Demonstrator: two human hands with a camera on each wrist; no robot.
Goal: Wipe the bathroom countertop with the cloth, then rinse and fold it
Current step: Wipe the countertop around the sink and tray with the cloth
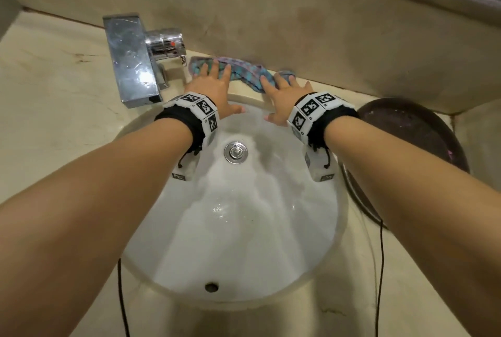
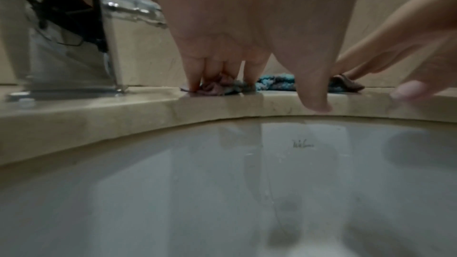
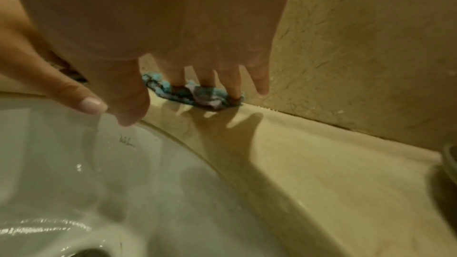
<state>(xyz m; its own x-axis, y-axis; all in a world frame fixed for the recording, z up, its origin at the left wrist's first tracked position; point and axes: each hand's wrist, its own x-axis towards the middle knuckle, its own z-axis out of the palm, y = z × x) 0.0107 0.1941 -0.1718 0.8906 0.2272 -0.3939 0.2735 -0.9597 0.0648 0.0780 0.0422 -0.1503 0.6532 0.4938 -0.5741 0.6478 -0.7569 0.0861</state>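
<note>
Fingers (image 1: 218, 69) of both hands lie straight and spread, pressing the cloth (image 1: 241, 71) flat on the far worktop (image 1: 54, 87) strip beyond the sink (image 1: 244, 214). Faucet (image 1: 132, 60) stands left; dark bowl (image 1: 412, 130) right.

Worktop (image 1: 54, 98) strip behind basin (image 1: 244, 228): narrow, walled at back. Tap (image 1: 130, 60) blocks left; dark bowl (image 1: 412, 130) blocks right. Open worktop left of tap.
</note>
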